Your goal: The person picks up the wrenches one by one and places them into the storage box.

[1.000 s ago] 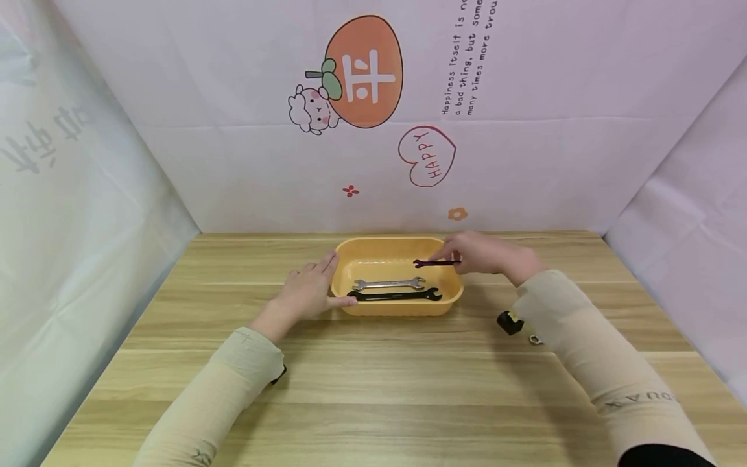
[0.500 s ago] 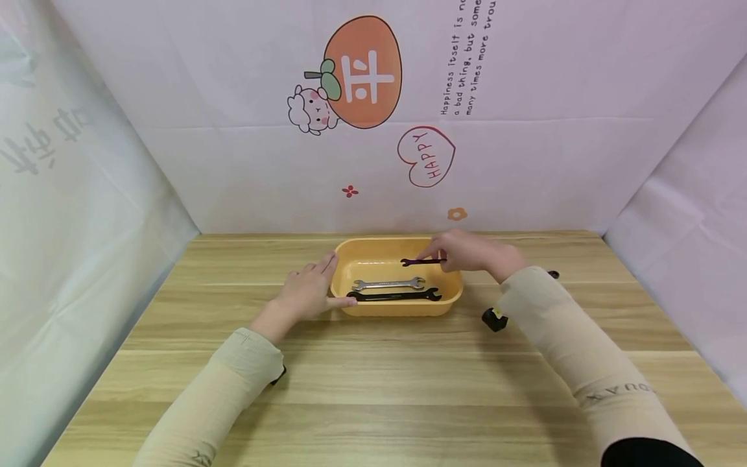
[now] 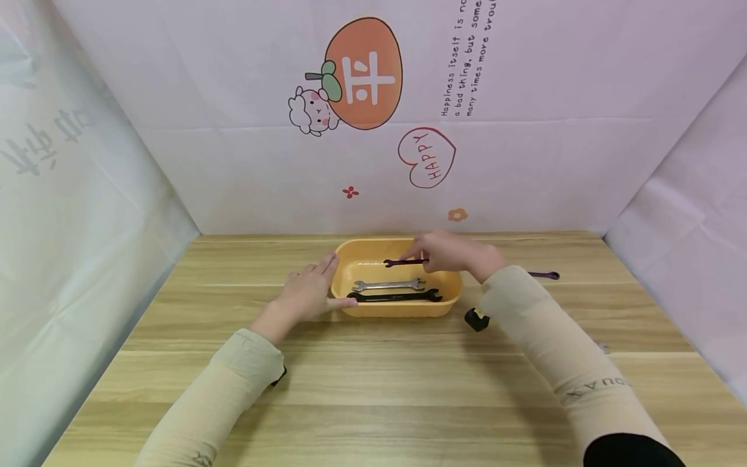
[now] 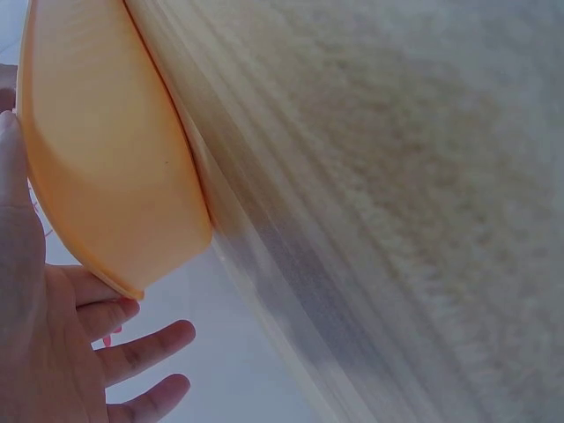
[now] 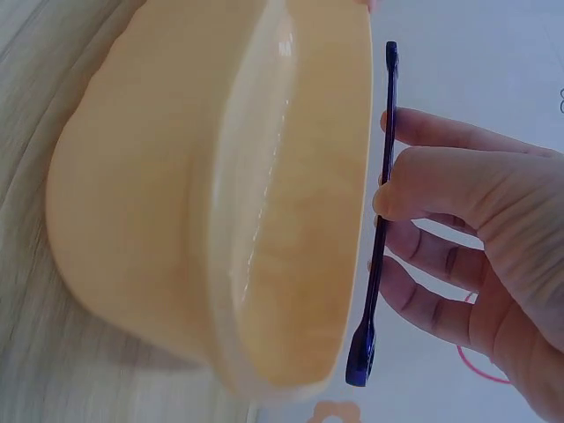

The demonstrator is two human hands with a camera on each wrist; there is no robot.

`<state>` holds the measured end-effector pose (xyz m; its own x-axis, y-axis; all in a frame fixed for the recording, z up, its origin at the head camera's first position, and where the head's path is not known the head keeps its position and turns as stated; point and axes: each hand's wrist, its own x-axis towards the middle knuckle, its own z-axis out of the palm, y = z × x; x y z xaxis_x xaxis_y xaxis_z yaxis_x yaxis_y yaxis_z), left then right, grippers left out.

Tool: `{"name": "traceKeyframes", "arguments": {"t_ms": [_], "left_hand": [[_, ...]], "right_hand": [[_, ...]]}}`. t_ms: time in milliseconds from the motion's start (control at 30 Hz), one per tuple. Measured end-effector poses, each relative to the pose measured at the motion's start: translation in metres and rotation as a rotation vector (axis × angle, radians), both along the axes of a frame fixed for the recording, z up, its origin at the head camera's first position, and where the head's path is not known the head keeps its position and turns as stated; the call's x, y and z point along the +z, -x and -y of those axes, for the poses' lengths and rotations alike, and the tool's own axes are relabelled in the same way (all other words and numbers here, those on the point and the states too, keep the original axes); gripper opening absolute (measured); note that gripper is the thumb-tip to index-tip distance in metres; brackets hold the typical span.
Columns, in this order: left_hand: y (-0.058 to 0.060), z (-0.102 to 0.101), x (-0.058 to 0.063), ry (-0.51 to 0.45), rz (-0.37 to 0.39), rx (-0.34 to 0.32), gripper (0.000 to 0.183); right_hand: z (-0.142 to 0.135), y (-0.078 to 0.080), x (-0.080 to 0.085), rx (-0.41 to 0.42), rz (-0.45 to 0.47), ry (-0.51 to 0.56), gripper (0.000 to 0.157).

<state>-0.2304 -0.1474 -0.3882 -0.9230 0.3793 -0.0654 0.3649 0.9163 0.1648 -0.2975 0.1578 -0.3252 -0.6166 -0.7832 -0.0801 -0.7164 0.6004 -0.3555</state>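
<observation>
My right hand (image 3: 446,251) pinches a dark purple wrench (image 3: 403,263) between thumb and fingers, over the back half of a yellow plastic basin (image 3: 398,311). In the right wrist view, the purple wrench (image 5: 379,256) is held lengthwise beside the basin's rim (image 5: 352,238). Inside the basin lie a silver open-end wrench (image 3: 389,285) and, in front of it, a longer black wrench (image 3: 397,297). With fingers extended, my left hand (image 3: 306,292) rests against the basin's left end, its thumb on the front rim. The left wrist view shows its fingers (image 4: 145,352) spread below the basin's corner (image 4: 132,282).
A black tape measure (image 3: 477,319) lies right of the basin on the wooden table (image 3: 373,383). Another purple wrench (image 3: 545,275) and a small silver tool end (image 3: 604,348) show past my right sleeve. A black object (image 3: 279,376) is partly hidden by my left sleeve.
My right hand has moved left over the basin with the purple wrench, and its sleeve now uncovers another purple wrench on the table. My left hand has stayed in place.
</observation>
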Motion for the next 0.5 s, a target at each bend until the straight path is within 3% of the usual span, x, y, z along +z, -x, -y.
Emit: {"name": "traceKeyframes", "arguments": {"t_ms": [500], "left_hand": [[0.002,0.003,-0.002,-0.003,0.014,0.002,0.113]], "right_hand": [[0.018,0.006,-0.011,-0.002,0.005,0.019,0.052]]}}
